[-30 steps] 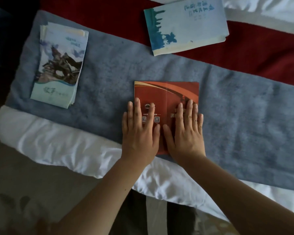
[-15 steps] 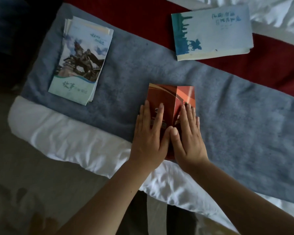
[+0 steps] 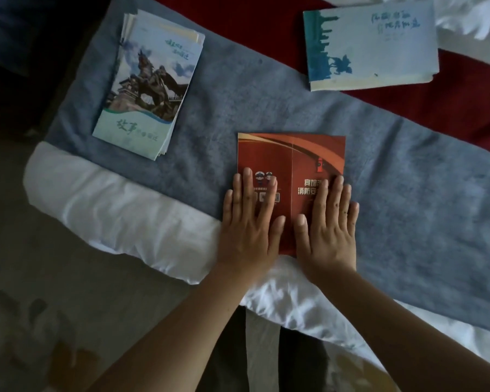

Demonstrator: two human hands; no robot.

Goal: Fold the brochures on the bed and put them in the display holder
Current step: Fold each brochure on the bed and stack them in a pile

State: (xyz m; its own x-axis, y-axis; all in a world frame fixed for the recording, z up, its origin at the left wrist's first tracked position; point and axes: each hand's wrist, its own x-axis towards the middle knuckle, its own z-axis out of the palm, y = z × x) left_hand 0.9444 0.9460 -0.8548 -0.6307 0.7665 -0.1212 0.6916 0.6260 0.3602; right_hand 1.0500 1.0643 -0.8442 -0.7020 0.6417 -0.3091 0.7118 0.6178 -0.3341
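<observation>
A red brochure (image 3: 292,154) lies spread flat on the grey blanket (image 3: 413,199) near the bed's edge. The left hand (image 3: 249,222) presses its left panel and the right hand (image 3: 327,224) its right panel, fingers (image 3: 266,193) straight and slightly spread, palms down. A stack of brochures (image 3: 150,83) lies up-left of the red brochure, and a pale blue pile (image 3: 371,46) up-right.

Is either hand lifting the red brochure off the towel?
No, left hand and right hand both press flat on the red brochure, which lies on the grey towel.
</observation>
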